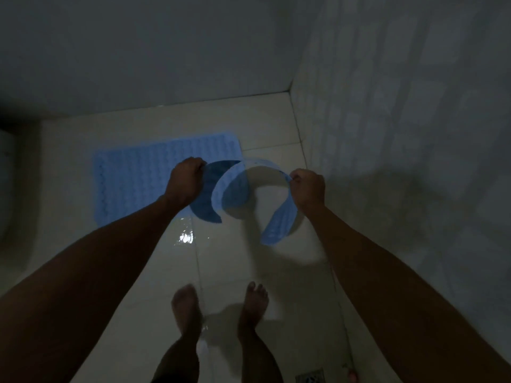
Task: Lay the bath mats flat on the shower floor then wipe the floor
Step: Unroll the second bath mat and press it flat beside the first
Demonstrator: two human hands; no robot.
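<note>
Both hands, left (185,180) and right (309,189), grip a curled, bumpy blue mat (237,194) above glossy tiles (226,272).

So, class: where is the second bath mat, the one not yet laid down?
In the head view, the second mat hangs curled, held between the left hand and right hand, above the floor, just right of the flat mat.

Two light-blue textured rubber bath mats show: one flat mat (138,175) lying beyond the left hand (185,181), one curled mat (235,194) gripped between it and the right hand (309,189). Two bare feet stand below the hands, left foot (185,308) and right foot (254,302). One metal floor drain (310,376), dim and possibly square, sits below the right hand.
</note>
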